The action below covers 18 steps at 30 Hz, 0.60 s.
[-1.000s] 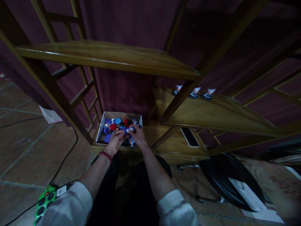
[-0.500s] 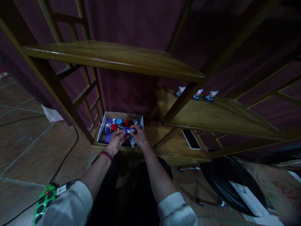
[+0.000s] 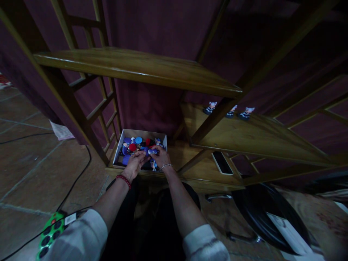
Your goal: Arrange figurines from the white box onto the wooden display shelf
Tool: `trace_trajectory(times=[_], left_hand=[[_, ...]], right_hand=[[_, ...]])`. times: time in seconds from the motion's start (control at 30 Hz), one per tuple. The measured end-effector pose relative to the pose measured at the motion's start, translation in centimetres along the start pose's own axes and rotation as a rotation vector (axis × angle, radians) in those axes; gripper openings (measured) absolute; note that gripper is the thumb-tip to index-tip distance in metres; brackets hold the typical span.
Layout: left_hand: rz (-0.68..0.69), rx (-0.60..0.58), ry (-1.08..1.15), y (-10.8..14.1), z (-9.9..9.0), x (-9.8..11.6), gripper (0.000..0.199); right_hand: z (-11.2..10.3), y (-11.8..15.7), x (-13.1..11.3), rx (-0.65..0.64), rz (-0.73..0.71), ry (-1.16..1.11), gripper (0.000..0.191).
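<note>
Between my hands, just above an open box [image 3: 117, 152], is a small purple-and-white figurine [image 3: 152, 152]. My right hand [image 3: 162, 157] pinches its right end. The fingers of my left hand [image 3: 135, 163], a red bead bracelet at the wrist, are closed on its purple left end. Below lie several small figurines and round pieces: a red disc [image 3: 132, 147], a blue disc [image 3: 138, 140] and a purple piece [image 3: 126, 160]. Part of the box's contents is hidden by my hands.
The box stands on the low board of a wooden shelf unit [image 3: 136, 69]. Three small figurines [image 3: 246, 113] stand on the shelf to the right. Below them lies a phone-like dark slab [image 3: 222, 162]. A black chair [image 3: 269, 214] is at right, a green power strip [image 3: 50, 232] at lower left.
The view has shifted slightly, so the shelf appears a little further right. Both hands stay at the figurine with almost the same grip.
</note>
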<state>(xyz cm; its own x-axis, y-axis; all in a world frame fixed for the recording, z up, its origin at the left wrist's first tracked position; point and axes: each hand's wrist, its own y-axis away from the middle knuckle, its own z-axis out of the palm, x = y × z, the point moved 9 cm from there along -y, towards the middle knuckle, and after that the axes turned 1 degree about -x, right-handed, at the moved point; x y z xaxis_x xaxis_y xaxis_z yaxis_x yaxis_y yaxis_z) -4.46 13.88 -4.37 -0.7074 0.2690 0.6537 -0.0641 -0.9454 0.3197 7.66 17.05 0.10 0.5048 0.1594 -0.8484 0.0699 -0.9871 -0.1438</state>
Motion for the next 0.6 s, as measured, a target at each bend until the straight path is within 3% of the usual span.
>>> trace_trajectory(times=[0.6], left_hand=[[-0.008,0.013,-0.009,-0.1,-0.5,-0.1,0.009]], right_hand=[[-0.1,0.4,-1.0,-0.009,-0.063,0.026,0.014]])
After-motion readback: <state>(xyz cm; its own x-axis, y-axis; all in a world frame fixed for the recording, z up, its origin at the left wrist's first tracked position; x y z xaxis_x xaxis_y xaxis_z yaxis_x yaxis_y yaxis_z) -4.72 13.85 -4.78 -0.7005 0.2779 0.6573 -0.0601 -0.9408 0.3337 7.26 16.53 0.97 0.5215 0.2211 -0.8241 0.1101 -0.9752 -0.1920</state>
